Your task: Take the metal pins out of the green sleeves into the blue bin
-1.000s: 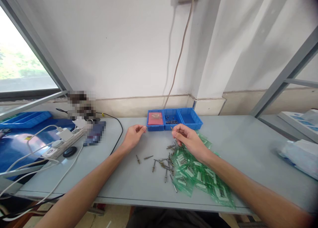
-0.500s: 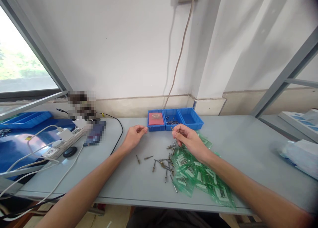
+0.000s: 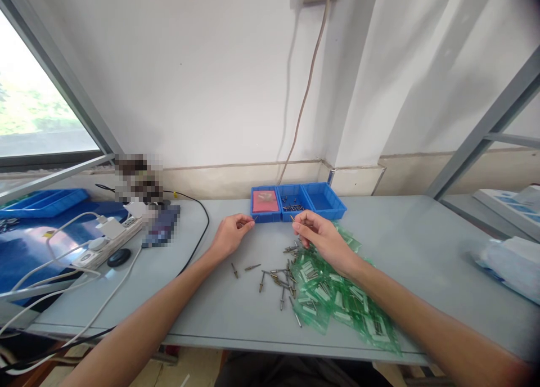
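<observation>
My left hand (image 3: pixel 231 233) hovers over the table just left of the blue bins. Its thumb and fingers pinch a thin metal pin (image 3: pixel 256 218), seemingly part of a rivet. To the right, my right hand (image 3: pixel 315 230) is closed on a blind rivet (image 3: pixel 292 218), of which only the brassy tip shows between thumb and index finger. Loose blind rivets (image 3: pixel 282 298) lie scattered between and below the hands. Under my right hand and forearm is a heap of green plastic bags (image 3: pixel 314 297) with rivets and white labels inside.
Three joined blue bins (image 3: pixel 324 214) stand at the wall; one has a red packet (image 3: pixel 265 201), the middle one small metal parts. A power strip (image 3: pixel 107 243), cables and a round black object (image 3: pixel 118 257) are at the left. A plastic-wrapped bundle (image 3: pixel 510 266) lies far right.
My left hand has shifted slightly right toward the bins, and the pin in it shows more clearly. My right hand stays almost still.
</observation>
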Demonstrator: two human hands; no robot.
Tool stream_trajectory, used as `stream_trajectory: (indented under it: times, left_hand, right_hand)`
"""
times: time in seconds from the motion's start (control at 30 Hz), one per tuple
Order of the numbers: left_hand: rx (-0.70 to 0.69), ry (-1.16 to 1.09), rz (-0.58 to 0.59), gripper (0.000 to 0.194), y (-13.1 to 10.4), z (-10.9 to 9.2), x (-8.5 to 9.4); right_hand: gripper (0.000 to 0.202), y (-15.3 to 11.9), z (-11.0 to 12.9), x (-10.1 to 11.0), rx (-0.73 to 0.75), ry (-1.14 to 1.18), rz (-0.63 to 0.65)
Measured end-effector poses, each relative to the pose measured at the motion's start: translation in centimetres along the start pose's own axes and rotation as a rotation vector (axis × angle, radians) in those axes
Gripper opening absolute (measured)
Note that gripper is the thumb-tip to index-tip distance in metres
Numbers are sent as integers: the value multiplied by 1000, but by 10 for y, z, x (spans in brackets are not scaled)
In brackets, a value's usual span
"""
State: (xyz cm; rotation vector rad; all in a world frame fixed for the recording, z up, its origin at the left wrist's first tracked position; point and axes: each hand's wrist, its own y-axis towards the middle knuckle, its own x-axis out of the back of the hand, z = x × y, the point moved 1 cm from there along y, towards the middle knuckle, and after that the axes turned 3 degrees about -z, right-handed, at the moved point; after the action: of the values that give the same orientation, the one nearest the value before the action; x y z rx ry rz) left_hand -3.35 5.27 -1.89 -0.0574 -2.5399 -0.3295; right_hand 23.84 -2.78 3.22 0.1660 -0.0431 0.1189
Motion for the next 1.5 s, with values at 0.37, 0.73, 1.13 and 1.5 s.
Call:
stream_trajectory:
  times: [0.37,0.73,1.13,1.5]
  left_hand:
    - [-61,154,-19,31,-6,-11,0]
    - [-77,192,-43,29,-7,-16,2]
    - [-115,198,-31,20,-9,-21,4]
    - [-141,209,-36,20,-8,-20,4]
  right_hand:
    - [34,-1,1,0,-1,8,4]
    - [33,1,-2,1,5,6,5]
    - [31,1,-3,1,5,1,8]
    - [25,1,-3,4,165,-176,-57]
